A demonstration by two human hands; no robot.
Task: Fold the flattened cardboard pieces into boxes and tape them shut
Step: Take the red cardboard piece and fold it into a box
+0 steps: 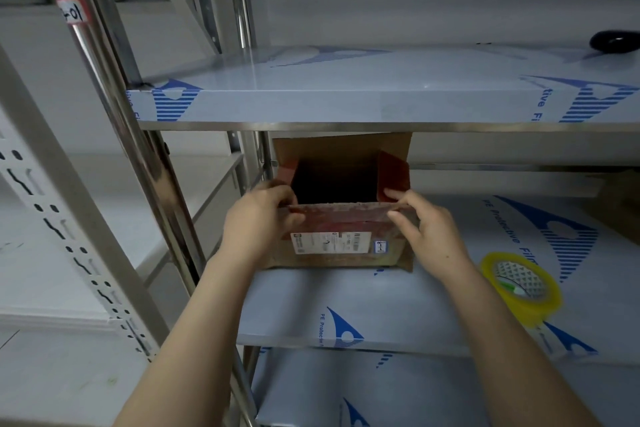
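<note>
A brown cardboard box (pixel 341 253) stands on the middle shelf (pixel 398 308), its top open and its flaps up. A white label is stuck on its near side. My left hand (pixel 259 218) grips the left end of the near top flap, fingers curled over its edge. At the right end of that flap my right hand (pixel 429 232) pinches it, thumb on the outside and fingers inside the box. A yellow tape roll (pixel 521 288) lies on the shelf to the right of the box, apart from both hands.
The upper shelf (pixel 346 104) overhangs the box closely. A black object (pixel 614 41) lies at its far right. More brown cardboard (pixel 620 208) sits at the right edge of the middle shelf. Steel uprights (pixel 114 114) and a white slotted post (pixel 62 229) stand to the left.
</note>
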